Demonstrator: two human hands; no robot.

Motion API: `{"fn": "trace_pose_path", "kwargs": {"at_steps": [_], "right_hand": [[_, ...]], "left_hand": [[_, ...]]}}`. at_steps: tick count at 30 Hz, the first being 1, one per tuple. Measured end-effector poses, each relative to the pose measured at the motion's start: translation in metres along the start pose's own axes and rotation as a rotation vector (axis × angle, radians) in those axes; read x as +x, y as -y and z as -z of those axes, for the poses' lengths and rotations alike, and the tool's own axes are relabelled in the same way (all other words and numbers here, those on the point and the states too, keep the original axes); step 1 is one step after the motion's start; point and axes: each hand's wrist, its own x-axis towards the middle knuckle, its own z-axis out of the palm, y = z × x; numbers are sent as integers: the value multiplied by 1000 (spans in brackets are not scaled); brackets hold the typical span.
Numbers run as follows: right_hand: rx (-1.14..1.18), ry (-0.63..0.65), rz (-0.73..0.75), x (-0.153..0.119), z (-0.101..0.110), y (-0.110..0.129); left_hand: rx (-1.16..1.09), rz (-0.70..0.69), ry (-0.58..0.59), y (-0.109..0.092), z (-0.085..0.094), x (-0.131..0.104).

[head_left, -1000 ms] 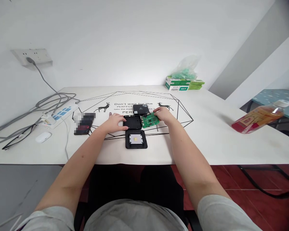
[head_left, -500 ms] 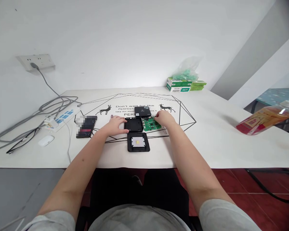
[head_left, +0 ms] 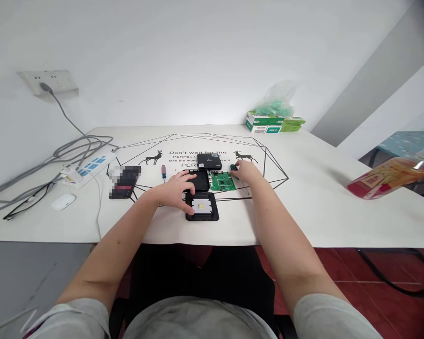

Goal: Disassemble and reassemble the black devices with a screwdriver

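My left hand (head_left: 175, 190) is spread, its fingers over the black plastic shell (head_left: 200, 181) and its thumb at the left edge of the square black cover (head_left: 215, 207) with a pale plate inside. To the right of the shell lies a green circuit board (head_left: 223, 181). My right hand (head_left: 244, 171) is closed at the board's upper right, with its fingertips at the dark green handle of a screwdriver (head_left: 233, 167); a thin shaft shows below the hand. Behind the shell sits a black box (head_left: 209, 161).
A second screwdriver (head_left: 163, 172) lies left of the shell. Further left are a phone (head_left: 124, 183), a white mouse (head_left: 63, 201), glasses (head_left: 24, 206) and a power strip (head_left: 92, 170) with cables. Boxes (head_left: 268, 123) stand at the back; a bottle (head_left: 385, 179) is at right.
My left hand has moved from the shell's left side toward me and right, over the shell and cover. My right hand has shifted slightly right, off the circuit board to the green handle.
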Motion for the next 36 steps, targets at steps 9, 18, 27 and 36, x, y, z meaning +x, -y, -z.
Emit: {"fn": "trace_pose_path", "kwargs": {"at_steps": [9,18,27,36], "right_hand": [[977,-90,441,-25,-12,44],[833,-334,1016,-77,-44,91],[742,-466,1164,-81,-38,89],[695,-414,1126,-81,-43,87]], "left_hand": [[60,-24,20,-7,-11,5],[45,-29,-9,-12,-8,5],[18,-11,41,-11,-6,6],[41,-32,38,-6,-8,7]]}}
